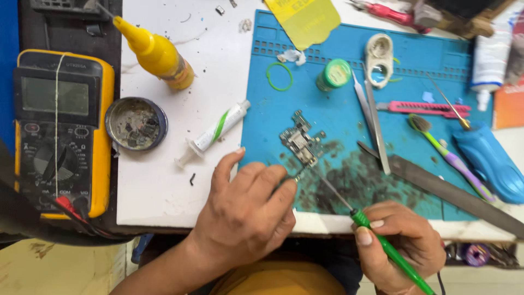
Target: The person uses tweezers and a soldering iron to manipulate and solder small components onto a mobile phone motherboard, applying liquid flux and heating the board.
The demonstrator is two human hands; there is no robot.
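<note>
My left hand (pixel 248 210) is curled, fingertips pinching a thin metal tool whose tip touches the near edge of the small circuit board (pixel 301 143). My right hand (pixel 401 246) is closed in a pen grip on the green-handled soldering iron (pixel 382 243); its slim metal shaft slants up-left, tip at the board's near corner.

The board is bare metal and grey shielding with a jagged outline, lying flat on the blue silicone mat (pixel 338 109), left of centre. The mat is matte, with a gridded strip along the far edge and dark grimy smears just right of and below the board.

Around it:
- steel tweezers (pixel 371 114) and a long flat file (pixel 453 194) lie to the right, close to the iron's shaft
- pink utility knife (pixel 423 107), purple-green toothbrush (pixel 447 155) and a glossy blue plastic tool (pixel 488 158) sit further right
- small green-lidded jar (pixel 334 74) and green rubber ring (pixel 279 76) are beyond the board
- white syringe tube (pixel 215 132) straddles the mat's left edge
- round tin of dirty residue (pixel 136 123), yellow squeeze bottle (pixel 155 53) and yellow multimeter (pixel 60 131) stand off to the left

The mat's near edge runs just under both hands. There's open mat directly left of the board; the right side is crowded.
</note>
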